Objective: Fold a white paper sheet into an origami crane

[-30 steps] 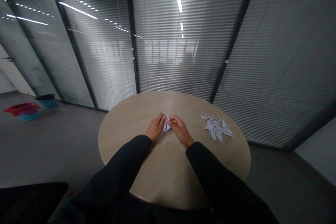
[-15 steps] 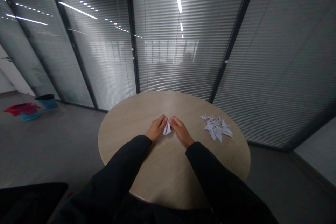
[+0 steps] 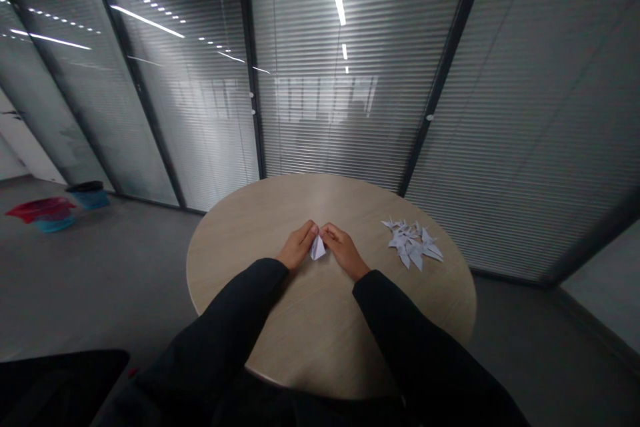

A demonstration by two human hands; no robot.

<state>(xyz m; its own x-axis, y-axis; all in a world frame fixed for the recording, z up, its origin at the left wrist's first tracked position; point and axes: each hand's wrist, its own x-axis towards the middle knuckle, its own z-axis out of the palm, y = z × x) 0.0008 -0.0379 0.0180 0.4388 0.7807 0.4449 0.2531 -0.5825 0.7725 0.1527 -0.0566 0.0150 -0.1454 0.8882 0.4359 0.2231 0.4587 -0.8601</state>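
**Folded white paper (image 3: 317, 249) pinched at its tip on a round pale-wood table (image 3: 320, 327)**

On the grey floor at ten o'clock, a red cloth (image 3: 37, 209) lies over a blue tub (image 3: 50, 225), just left of a blue bin (image 3: 90, 199). At the table's near edge, the left hand (image 3: 299, 245), in a black sleeve (image 3: 225, 317), grips the paper's upper end between curled fingers. The folded white paper hangs point-down between the hands, clear of the tabletop or nearly so. The right hand (image 3: 344, 252), also black-sleeved, closes on the same end from the other side. Well apart at three o'clock, white origami cranes (image 3: 411, 243) lie heaped on the table.
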